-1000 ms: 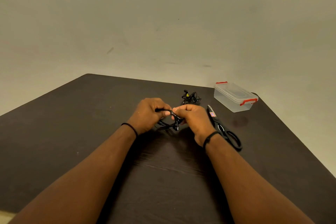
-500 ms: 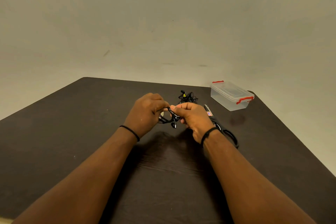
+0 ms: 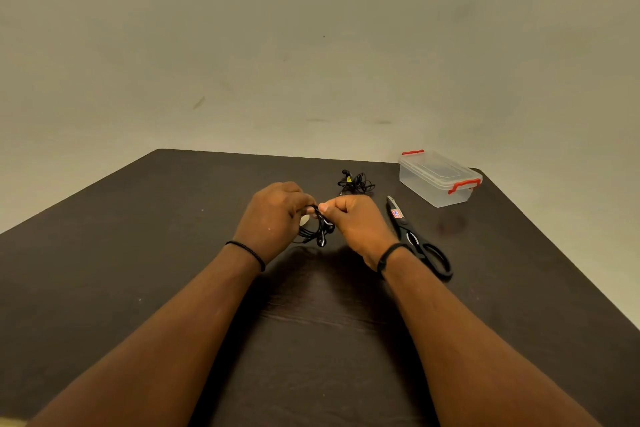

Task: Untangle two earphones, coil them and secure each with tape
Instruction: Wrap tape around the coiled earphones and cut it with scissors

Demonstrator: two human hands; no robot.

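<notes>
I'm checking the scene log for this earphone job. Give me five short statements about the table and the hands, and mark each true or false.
1. Both hands grip one black earphone cable. True: the left hand and right hand hold the earphone between them.
2. The second earphone is inside the plastic box. False: the second earphone lies bundled on the table, left of the box.
3. The scissors lie to the right of the right hand. True: the scissors rest on the table there.
4. The box has blue clips. False: its clips are red.
5. The right hand holds the scissors. False: they lie untouched.
</notes>
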